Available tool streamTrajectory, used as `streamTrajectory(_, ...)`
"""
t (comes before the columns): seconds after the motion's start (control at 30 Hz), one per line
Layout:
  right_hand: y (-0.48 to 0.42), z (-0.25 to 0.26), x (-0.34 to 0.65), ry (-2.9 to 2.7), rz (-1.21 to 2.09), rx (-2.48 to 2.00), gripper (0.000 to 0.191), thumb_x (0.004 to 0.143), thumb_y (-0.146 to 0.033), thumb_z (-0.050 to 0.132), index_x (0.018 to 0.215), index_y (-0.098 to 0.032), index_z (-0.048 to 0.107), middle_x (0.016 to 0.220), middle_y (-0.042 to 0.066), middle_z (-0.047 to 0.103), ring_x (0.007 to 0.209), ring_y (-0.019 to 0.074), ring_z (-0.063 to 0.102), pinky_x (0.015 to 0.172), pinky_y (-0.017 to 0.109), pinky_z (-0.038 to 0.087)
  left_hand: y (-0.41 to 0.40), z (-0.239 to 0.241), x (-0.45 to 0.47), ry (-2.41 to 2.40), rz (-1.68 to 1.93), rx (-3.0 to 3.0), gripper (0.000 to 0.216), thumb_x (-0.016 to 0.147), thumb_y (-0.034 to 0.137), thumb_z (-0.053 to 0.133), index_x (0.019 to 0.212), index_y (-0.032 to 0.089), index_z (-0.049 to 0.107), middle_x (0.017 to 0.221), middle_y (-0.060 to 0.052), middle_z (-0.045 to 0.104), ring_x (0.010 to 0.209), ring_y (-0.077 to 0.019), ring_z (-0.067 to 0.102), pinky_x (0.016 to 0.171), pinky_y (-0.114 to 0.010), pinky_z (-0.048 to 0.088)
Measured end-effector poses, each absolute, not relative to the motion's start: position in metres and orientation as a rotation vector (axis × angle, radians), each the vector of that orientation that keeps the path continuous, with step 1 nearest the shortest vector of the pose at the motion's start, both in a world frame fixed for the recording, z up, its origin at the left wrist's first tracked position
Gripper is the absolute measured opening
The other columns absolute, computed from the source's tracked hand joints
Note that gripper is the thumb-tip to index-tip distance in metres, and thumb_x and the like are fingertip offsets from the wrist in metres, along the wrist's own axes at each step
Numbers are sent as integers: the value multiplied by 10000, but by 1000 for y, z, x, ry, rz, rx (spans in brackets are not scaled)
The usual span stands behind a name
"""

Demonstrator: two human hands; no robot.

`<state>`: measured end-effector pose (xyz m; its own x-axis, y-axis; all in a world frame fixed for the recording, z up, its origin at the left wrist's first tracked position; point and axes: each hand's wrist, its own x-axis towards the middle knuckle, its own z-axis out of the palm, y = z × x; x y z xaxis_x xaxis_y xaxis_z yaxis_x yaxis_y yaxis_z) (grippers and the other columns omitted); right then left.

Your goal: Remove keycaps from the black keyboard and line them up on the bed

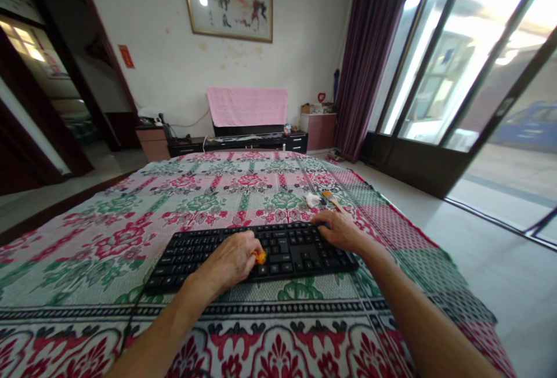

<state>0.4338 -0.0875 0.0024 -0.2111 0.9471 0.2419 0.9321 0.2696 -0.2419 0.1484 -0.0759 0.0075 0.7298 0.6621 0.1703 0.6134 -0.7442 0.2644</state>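
Observation:
A black keyboard (287, 247) lies across a table covered with a red and green floral cloth (130, 221). My left hand (230, 262) rests on the keyboard's middle, fingers closed around a small orange thing (260, 257) pressed against the keys. My right hand (339, 229) sits on the keyboard's far right corner with fingers curled over its edge, gripping it. Just beyond that hand lie a small brush with a wooden handle (331, 198) and a crumpled white wad (312, 199).
The keyboard's cable (130, 320) trails off toward the table's near left. Behind the table stand a low black cabinet (243, 141) with a pink cloth draped over a screen (247, 106). Glass doors (470, 76) and purple curtains fill the right side.

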Motion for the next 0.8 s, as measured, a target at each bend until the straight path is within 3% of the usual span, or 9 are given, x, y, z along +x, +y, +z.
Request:
streamTrajectory(0.17, -88, 2, 433, -2208, 60, -1721, 316, 691, -145, 411, 879, -184, 661, 930, 44, 657, 893, 180, 565, 835, 282, 393, -71, 20, 140, 1202, 398, 2642, 228, 716, 134, 441, 807, 170, 647, 797, -33, 614, 743, -129, 539, 686, -222, 375)
streamTrajectory(0.33, -87, 1, 435, -2205, 66, -1727, 315, 686, -145, 417, 883, -179, 661, 930, 47, 657, 893, 183, 565, 847, 289, 388, -73, 24, 131, 1022, 91, 2557, 226, 646, 158, 493, 776, 200, 673, 772, 2, 639, 688, -110, 544, 617, -185, 370)
streamTrajectory(0.53, -90, 6, 430, -2206, 97, -1755, 317, 712, -145, 406, 915, -172, 647, 948, 58, 646, 922, 190, 555, 854, 303, 386, -71, 17, 135, 1163, 224, 2666, 227, 654, 138, 475, 764, 185, 667, 776, -18, 636, 700, -121, 540, 659, -208, 374)
streamTrajectory(0.63, -96, 9, 410, -2199, 142, -1692, 338, 747, -208, 432, 1043, -174, 592, 1114, 81, 579, 1049, 209, 498, 920, 341, 344, -70, 17, 133, 1152, 213, 2665, 213, 660, 150, 484, 762, 192, 666, 772, -17, 637, 696, -123, 541, 650, -209, 377)
streamTrajectory(0.7, -99, 10, 391, -2273, 254, -1603, 518, 723, -369, 526, 1203, -180, 483, 1316, 108, 410, 1195, 247, 367, 993, 399, 261, -70, 17, 132, 1131, 203, 2669, 211, 665, 153, 486, 769, 198, 664, 778, -15, 636, 710, -127, 541, 656, -209, 377)
streamTrajectory(0.8, -98, 15, 362, -2427, 431, -1576, 970, 543, -539, 651, 1358, -199, 250, 1431, 127, 182, 1297, 317, 135, 1027, 520, 91, -71, 14, 133, 1137, 198, 2707, 219, 666, 141, 484, 787, 199, 658, 789, -21, 631, 739, -140, 542, 679, -222, 373)
